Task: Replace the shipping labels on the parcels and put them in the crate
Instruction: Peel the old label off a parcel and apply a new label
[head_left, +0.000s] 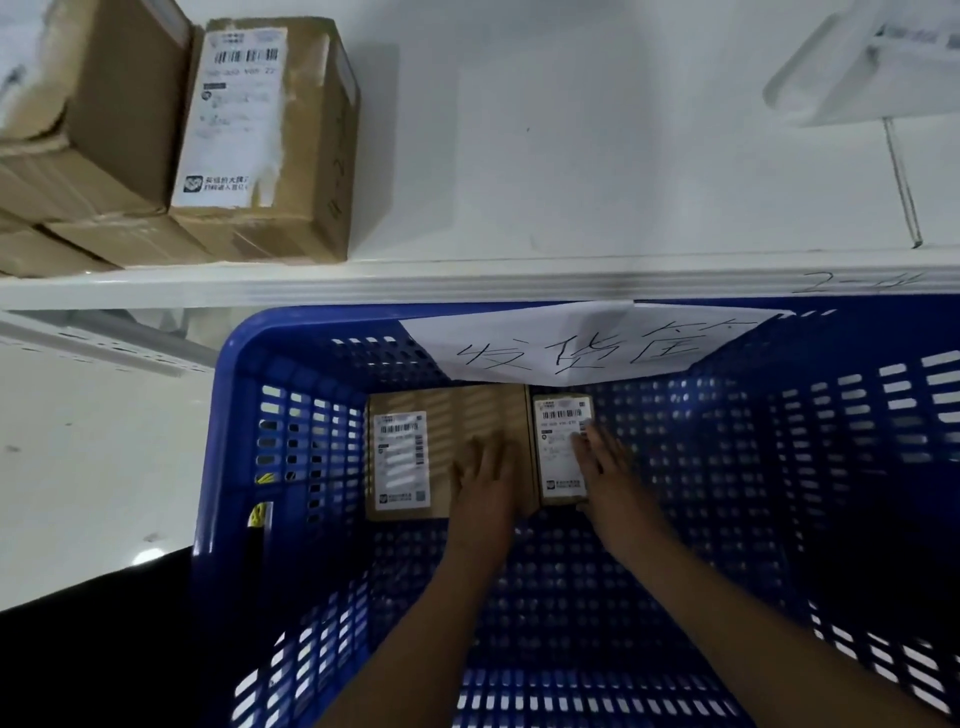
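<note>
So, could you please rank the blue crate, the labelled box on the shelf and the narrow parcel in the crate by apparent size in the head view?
1. blue crate
2. labelled box on the shelf, though it is nearer the camera
3. narrow parcel

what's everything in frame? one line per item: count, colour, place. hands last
crate: one, blue, slatted, below the shelf edge
paper sign: one, white, handwritten, draped over the crate's far rim
parcels in crate: two, brown, white labels up, side by side at the far end; wide one, narrow one
parcels on shelf: a stack, brown, far left; exact count unclear
shelf: one, white
white object: one, shelf's far right, blurred
hands: left hand flat on wide parcel; right hand on narrow parcel
</note>
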